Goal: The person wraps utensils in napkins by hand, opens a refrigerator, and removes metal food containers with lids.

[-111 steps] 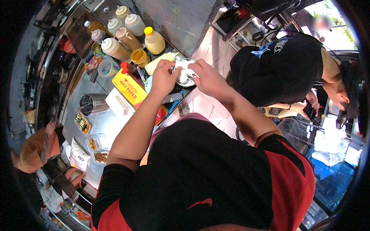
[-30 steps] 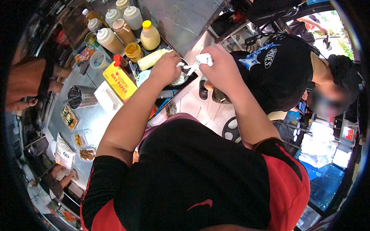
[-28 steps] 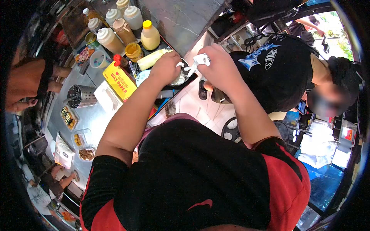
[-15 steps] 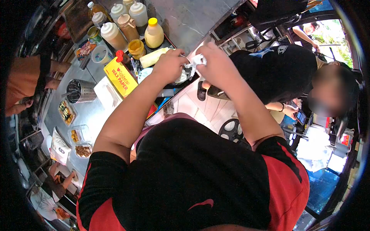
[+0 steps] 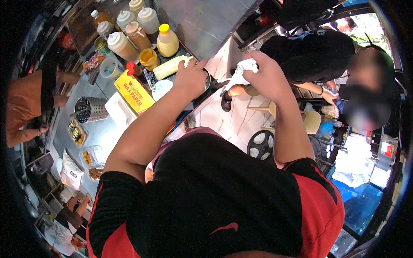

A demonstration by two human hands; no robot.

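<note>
My left hand (image 5: pixel 189 80) is at the counter's near corner, its fingers curled over a round metal bowl (image 5: pixel 208 81) that it mostly covers. Only the bowl's right rim shows. A pale yellow wrapped roll (image 5: pixel 170 68) lies just left of those fingers. Off to the right, above the tiled floor, my right hand (image 5: pixel 269 74) is closed on a crumpled white tissue (image 5: pixel 244 74). One thin end of the tissue hangs down to the left.
A yellow wax paper box (image 5: pixel 134 92), squeeze bottles (image 5: pixel 122 46), a yellow-capped bottle (image 5: pixel 167 42) and a perforated metal holder (image 5: pixel 91 109) stand on the counter. Food trays (image 5: pixel 77 133) sit further left. One person (image 5: pixel 309 56) is close on my right; others are across the counter.
My right hand has moved right, away from my left hand, carrying the white tissue off the bowl. My left hand has stayed near the bowl. The person at right has shifted slightly.
</note>
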